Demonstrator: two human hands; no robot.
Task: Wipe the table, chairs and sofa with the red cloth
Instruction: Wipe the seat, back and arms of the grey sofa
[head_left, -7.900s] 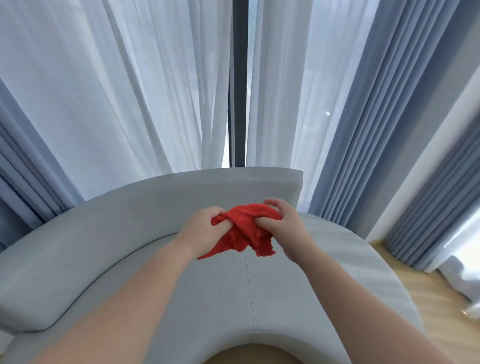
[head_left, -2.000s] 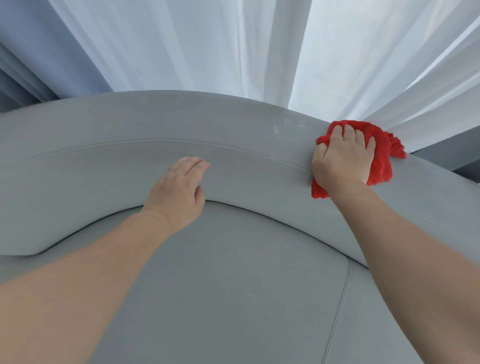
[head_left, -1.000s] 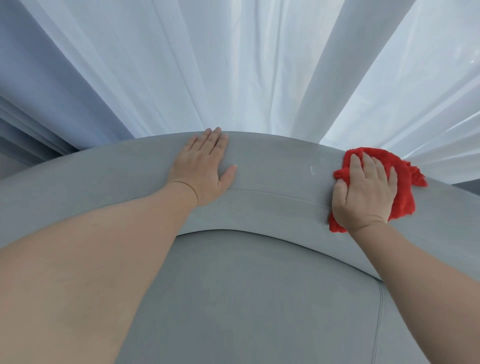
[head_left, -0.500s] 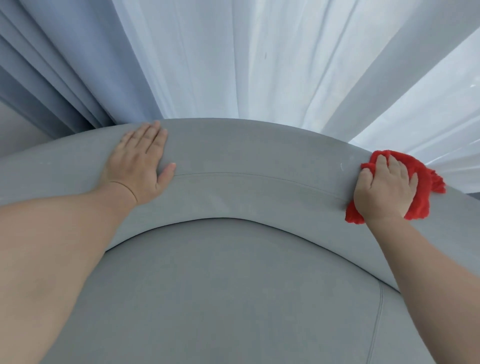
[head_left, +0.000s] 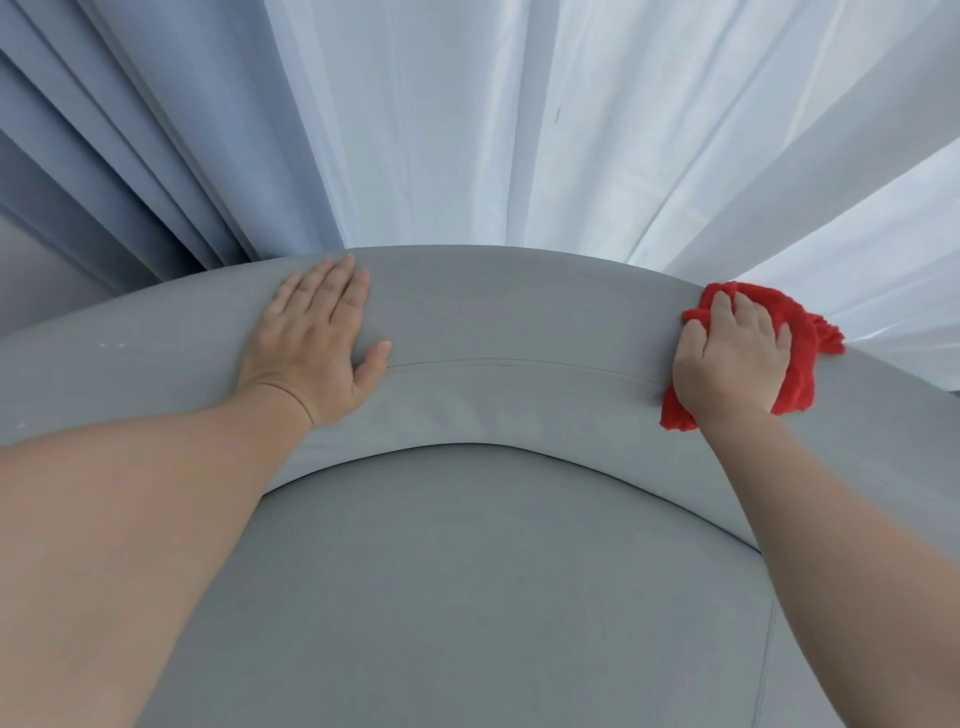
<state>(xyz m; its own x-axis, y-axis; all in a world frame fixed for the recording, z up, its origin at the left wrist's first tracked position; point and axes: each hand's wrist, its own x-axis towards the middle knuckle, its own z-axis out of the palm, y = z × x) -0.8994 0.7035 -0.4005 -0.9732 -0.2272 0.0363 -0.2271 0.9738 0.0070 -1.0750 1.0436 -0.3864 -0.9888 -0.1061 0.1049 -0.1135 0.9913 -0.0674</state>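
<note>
- Sofa in grey, with a smooth woven cover and a thick, round back bent like a bow.
- Thin stitched line along the front of the back, from one hand to the other.
- Seat cushion below, flat and the same grey, tucked under the curved back, with one more stitched line down its right side.
- A few tiny white specks on the back, far left.
- Red cloth, fluffy and bunched up, on top of the sofa back at the right end, with a frayed corner poking out past the back edge.
- Right hand on top of the red cloth, fingers bent over it and gripping it, pressing it onto the sofa; red showing above, to the right and under the wrist.
- Left hand flat on the sofa back, well apart from the right hand, fingers straight and close together, thumb out to the side, holding nothing.
- Long bare stretch of grey back between the two hands.
- White curtain, thin with soft folds, hanging just behind the back edge, close to the frayed corner of the cloth.
- Blue-grey curtain, thicker with deep folds, behind the left end of the sofa.
</note>
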